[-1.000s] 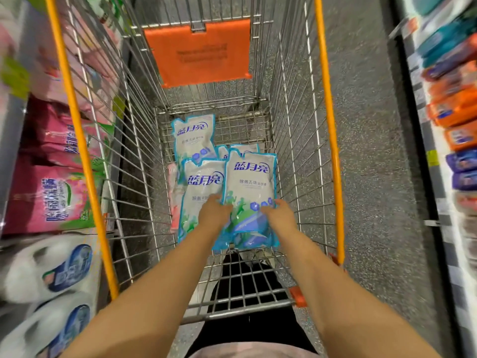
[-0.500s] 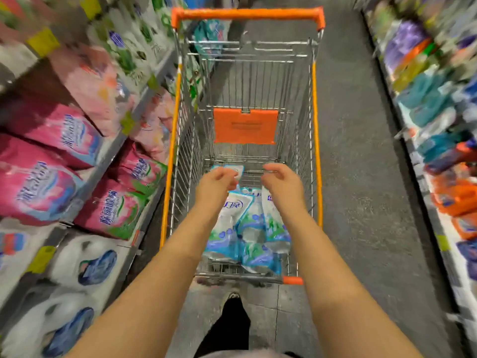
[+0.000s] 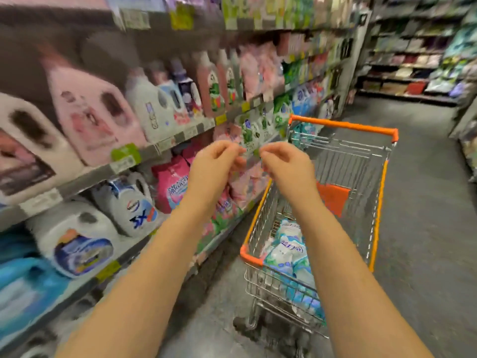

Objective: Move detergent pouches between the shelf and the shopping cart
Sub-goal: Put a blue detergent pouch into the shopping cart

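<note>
Orange-rimmed cart [image 3: 379, 202] | pouches [image 3: 289, 251] inside | shelf [image 3: 165, 146] left | hands [image 3: 214, 166] empty

You stand in a store aisle on a grey speckled concrete floor [image 3: 423, 228]. Grey metal shelving [image 3: 144, 148] runs along your left. A second stocked shelving run [image 3: 413, 60] crosses the far end. The view is blurred.

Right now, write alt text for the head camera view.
Two bare hands, left hand and right hand, are raised empty with fingers loosely curled, in front of a detergent shelf. Lower right, an orange-trimmed shopping cart holds blue-and-white detergent pouches on a grey aisle floor.
</note>
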The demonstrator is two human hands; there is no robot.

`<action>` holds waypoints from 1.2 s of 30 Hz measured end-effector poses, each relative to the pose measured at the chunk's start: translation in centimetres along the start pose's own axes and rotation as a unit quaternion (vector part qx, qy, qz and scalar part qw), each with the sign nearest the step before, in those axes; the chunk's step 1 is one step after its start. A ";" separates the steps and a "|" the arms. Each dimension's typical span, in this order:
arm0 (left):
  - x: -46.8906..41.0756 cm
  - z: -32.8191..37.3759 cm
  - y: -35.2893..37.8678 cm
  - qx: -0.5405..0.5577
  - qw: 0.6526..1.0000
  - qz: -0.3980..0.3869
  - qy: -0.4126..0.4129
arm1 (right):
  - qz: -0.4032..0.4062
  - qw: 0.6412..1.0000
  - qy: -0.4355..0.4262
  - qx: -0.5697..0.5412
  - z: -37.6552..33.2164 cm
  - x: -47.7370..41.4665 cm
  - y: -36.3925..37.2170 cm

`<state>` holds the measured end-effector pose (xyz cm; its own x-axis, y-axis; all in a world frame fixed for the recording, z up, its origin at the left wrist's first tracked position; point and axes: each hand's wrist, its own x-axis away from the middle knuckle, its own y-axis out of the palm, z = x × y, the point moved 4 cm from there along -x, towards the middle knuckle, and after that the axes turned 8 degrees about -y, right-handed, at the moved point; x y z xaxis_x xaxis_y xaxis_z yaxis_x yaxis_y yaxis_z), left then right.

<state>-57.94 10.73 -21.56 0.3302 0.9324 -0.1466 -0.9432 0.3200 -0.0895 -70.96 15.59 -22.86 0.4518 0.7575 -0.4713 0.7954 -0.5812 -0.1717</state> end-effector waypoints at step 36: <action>-12.8 20.9 -65.3 -0.463 0.781 0.420 -0.008 | -0.346 0.887 -0.305 -0.040 -37.5 -21.0 63.4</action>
<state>-1.38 -18.60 6.77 -0.3983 0.7526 -0.5243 -0.3943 -0.6566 -0.6430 -14.85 -26.01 8.62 -0.4378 0.6086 -0.6618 0.8343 0.0007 -0.5512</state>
